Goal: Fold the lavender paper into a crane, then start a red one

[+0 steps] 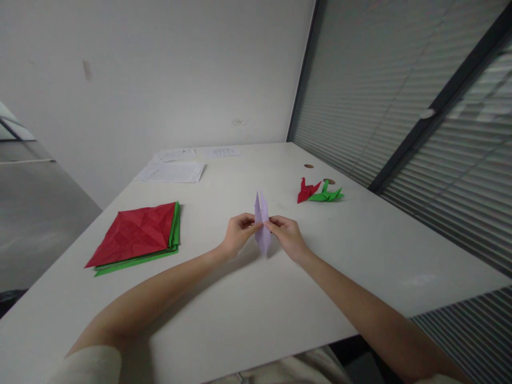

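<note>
A light purple folded origami paper (263,241) is held upright just above the white table (224,330), long and narrow, with two pointed flaps at its top. My left hand (241,233) pinches its left side between thumb and fingers. From the right, my right hand (288,234) pinches the other side, so both thumbs meet near the paper's middle. The fingers behind the paper are partly hidden.
Left of my hands lies a stack of creased red (138,232) and green paper sheets (176,229). To the right, a red origami crane (307,191) touches a green one (327,193). Printed papers (176,172) lie at the back left. Window blinds (440,160) border the right side.
</note>
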A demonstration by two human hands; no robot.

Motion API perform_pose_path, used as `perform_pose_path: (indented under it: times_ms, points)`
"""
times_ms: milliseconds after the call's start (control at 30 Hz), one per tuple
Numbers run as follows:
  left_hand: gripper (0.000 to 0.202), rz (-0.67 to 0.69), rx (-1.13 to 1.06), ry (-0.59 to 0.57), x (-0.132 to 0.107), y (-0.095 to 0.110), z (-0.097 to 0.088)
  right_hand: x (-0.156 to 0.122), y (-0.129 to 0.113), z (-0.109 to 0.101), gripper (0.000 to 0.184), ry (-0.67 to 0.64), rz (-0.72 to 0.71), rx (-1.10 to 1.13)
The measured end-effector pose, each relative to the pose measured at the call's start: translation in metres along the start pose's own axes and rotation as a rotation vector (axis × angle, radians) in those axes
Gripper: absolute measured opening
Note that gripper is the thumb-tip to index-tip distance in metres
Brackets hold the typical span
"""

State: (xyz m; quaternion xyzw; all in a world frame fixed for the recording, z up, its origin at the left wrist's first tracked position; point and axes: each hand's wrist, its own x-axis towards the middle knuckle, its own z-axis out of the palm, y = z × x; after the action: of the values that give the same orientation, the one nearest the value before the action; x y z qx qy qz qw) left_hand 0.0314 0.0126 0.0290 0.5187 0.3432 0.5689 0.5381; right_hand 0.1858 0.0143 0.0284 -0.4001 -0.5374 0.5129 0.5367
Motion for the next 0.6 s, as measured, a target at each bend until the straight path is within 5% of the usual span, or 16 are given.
perform_pose_path:
  times_ms: [300,467,600]
  points:
    - [0.032,0.013,-0.006,0.017,-0.0014,0.0051,0.0024,-0.001,-0.0039,0.0042,0.029,0.045,-0.059,0.012]
    - [0.051,-0.024,-0.048,0.049,-0.0004,0.0053,0.0014,0.0009,-0.0023,0.0029,0.043,0.073,-0.068,0.065]
    - [0.039,-0.024,0.037,0.023,0.0012,0.0056,0.0006,0.0022,-0.0022,0.0026,0.041,0.056,-0.064,0.027]
